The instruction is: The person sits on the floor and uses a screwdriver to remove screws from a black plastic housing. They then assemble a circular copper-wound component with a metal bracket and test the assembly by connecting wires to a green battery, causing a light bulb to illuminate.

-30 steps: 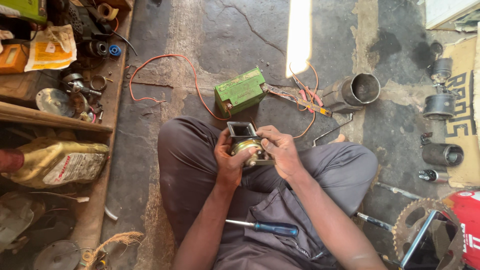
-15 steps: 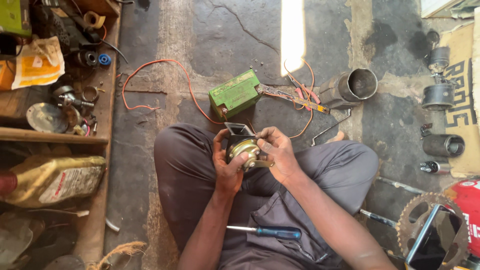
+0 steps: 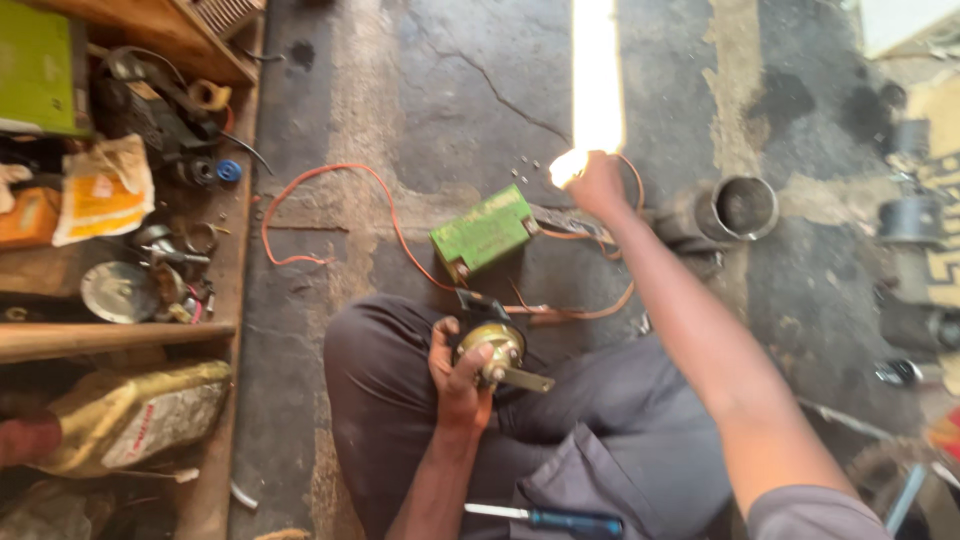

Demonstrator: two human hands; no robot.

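Concrete floor (image 3: 450,90), cracked and stained, fills most of the view, with a bright strip of sunlight running down from twelve o'clock. Grey trousers (image 3: 400,400) of the seated person take up the lower middle, knees spread. At nine o'clock stands a wooden shelf (image 3: 225,260) crowded with parts: a yellowish oil jug (image 3: 130,415) lying on its side low down, a crumpled paper packet (image 3: 100,190) higher up, a round metal disc (image 3: 118,290) between them. At two o'clock a metal cylinder (image 3: 735,210) lies on its side with its open mouth showing. Near the centre a green box-shaped battery (image 3: 483,232) sits on the floor, and an orange wire (image 3: 320,175) loops from it out toward ten o'clock and back.

The right hand (image 3: 597,185) is stretched out to one o'clock, just beyond the battery, beside the wires there; glare from the sunlight washes over the fingers, so I cannot tell whether it is closed on anything. The left hand (image 3: 458,375) is at the centre, over the lap, its fingers wrapped around a round brass-coloured horn (image 3: 492,345) with a flat metal bracket sticking out toward four o'clock. At six o'clock a screwdriver (image 3: 550,519) with a blue handle lies on the person's lap
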